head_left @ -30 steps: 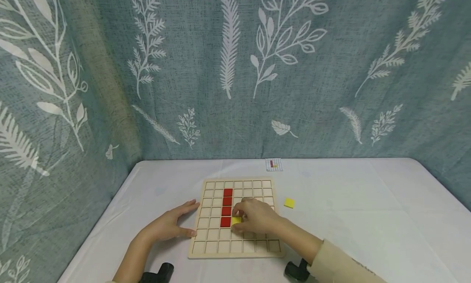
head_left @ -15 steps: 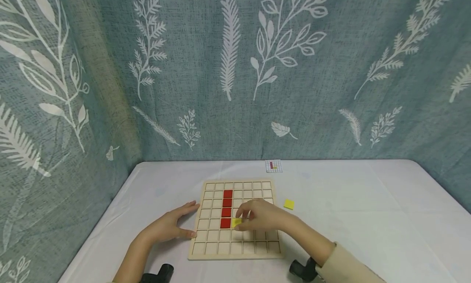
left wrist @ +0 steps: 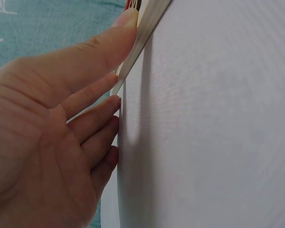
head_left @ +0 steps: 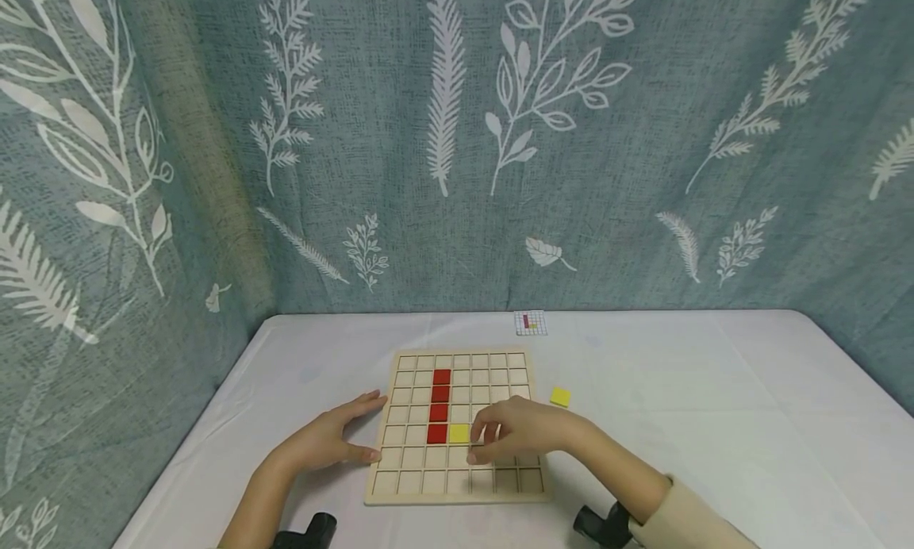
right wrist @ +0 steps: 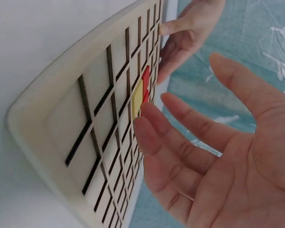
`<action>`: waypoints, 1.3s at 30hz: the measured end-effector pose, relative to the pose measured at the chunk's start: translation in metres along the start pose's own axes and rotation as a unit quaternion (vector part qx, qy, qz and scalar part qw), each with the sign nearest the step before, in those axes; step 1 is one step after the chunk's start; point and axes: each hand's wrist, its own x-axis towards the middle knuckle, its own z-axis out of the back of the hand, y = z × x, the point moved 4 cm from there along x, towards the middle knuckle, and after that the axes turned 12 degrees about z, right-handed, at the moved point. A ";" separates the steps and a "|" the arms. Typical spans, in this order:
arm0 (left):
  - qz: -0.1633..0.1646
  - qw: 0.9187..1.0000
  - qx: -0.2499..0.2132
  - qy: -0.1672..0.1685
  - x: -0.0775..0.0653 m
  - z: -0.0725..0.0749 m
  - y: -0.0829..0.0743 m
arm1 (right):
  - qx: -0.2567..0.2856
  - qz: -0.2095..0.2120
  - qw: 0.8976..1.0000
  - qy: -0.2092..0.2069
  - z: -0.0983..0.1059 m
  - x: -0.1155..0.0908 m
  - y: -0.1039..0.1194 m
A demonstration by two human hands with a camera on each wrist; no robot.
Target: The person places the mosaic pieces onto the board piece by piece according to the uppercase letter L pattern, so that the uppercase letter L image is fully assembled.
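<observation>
A wooden grid board [head_left: 414, 481] lies on the white table. One column of it holds several red square tiles [head_left: 439, 412]. Beside the lowest red tile, a yellow square tile [head_left: 459, 433] sits flat in its cell. My right hand [head_left: 524, 428] hovers over the board just right of that tile, thumb and fingers apart with nothing between them; the right wrist view shows the palm and loosely bent fingers. At the board's left edge rests my left hand [head_left: 324, 436], its thumb and fingertips touching the rim. In the left wrist view the thumb [left wrist: 118, 45] lies against the board's side.
A second yellow tile [head_left: 560, 397] lies on the table right of the board. Behind the board is a small card [head_left: 531, 323] printed with a grid and coloured squares. A blue-green curtain [head_left: 457, 239] with white leaves hangs behind the table [head_left: 714, 422].
My right hand has let go of the yellow tile in the board and drawn back to the right, so the tile now shows fully. The left hand stays in place.
</observation>
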 end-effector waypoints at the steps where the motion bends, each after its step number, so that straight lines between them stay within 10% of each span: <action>1: 0.000 1.000 -0.001 0.001 0.000 0.000 0.000 | -0.002 0.000 1.000 0.000 0.000 -0.002 0.000; 39: 0.002 1.000 -0.004 0.002 0.000 0.001 0.000 | 0.000 -0.044 0.987 -0.156 0.031 -0.073 -0.069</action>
